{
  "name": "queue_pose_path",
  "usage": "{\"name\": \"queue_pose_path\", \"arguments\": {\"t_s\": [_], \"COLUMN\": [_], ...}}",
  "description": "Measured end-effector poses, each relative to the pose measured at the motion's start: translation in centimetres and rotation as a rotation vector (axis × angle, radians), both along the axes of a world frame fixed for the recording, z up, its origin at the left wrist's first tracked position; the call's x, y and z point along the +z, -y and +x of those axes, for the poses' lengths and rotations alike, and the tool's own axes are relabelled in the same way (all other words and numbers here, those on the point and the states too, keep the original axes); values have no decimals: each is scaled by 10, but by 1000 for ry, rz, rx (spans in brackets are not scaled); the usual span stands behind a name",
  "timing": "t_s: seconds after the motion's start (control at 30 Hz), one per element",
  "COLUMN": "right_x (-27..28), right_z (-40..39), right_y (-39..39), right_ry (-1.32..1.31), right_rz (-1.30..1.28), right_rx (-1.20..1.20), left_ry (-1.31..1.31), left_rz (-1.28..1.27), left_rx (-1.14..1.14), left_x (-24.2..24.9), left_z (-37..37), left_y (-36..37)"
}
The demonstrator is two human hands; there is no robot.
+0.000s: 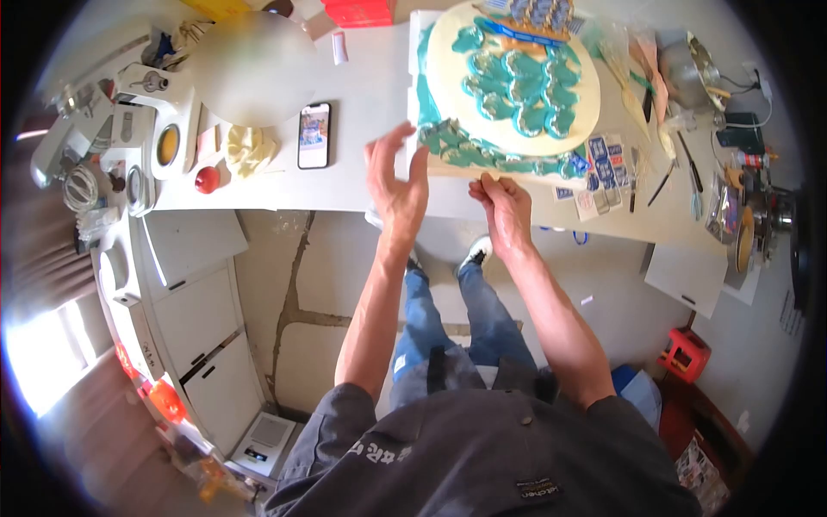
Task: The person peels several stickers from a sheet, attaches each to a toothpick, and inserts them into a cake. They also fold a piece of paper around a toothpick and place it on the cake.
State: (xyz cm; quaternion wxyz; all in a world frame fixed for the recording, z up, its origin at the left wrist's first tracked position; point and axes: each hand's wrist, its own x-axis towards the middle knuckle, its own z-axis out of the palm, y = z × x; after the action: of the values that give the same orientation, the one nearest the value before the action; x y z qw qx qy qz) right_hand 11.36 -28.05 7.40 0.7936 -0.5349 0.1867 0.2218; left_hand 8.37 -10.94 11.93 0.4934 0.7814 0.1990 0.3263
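A white cake (444, 52) with teal wave-shaped piping stands on a board (417, 90) at the table's front edge. A toy sailing ship (527, 28) with a blue stripe sits at its far side. My left hand (398, 179) is raised by the board's near left corner, thumb and fingers apart, holding nothing. In front of the board's near edge is my right hand (506, 209), with thumb and fingertips pinched together; whatever is in them, if anything, is too small to make out. Blue-and-white printed cutouts (607, 164) lie to the cake's right.
A phone (314, 136) showing a picture lies left of the cake. Further left are a red ball (207, 179), crumpled cream-coloured material (248, 150) and a white stand mixer (172, 108). Thin tools (692, 164), piping bags (616, 65) and a metal bowl (689, 73) occupy the right side.
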Motion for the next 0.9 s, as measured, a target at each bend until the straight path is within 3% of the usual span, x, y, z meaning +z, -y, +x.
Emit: {"name": "queue_pose_path", "arguments": {"t_s": [0.23,0.4,0.47,0.63,0.77,0.9], "right_x": [5,4,9,-4,-22,-34], "right_z": [-5,-12,-10,-11,-23,-39], "right_y": [1,34,53,104,126,126], "right_ry": [-34,-26,-63,-117,-156,-195], "right_rz": [6,-60,-124,-199,-269,-304], "right_rx": [91,84,50,-4,18,31], "left_ry": [-200,-564,-517,-228,-163,-172], "left_rz": [-22,-292,-486,-995,-1053,-1126], "left_rx": [110,-149,-304,-423,-510,-457], "left_x": [-10,-46,-54,-49,-26,-29], "left_z": [-56,-66,-61,-41,-32,-35], "left_y": [11,9,14,38,30,24]}}
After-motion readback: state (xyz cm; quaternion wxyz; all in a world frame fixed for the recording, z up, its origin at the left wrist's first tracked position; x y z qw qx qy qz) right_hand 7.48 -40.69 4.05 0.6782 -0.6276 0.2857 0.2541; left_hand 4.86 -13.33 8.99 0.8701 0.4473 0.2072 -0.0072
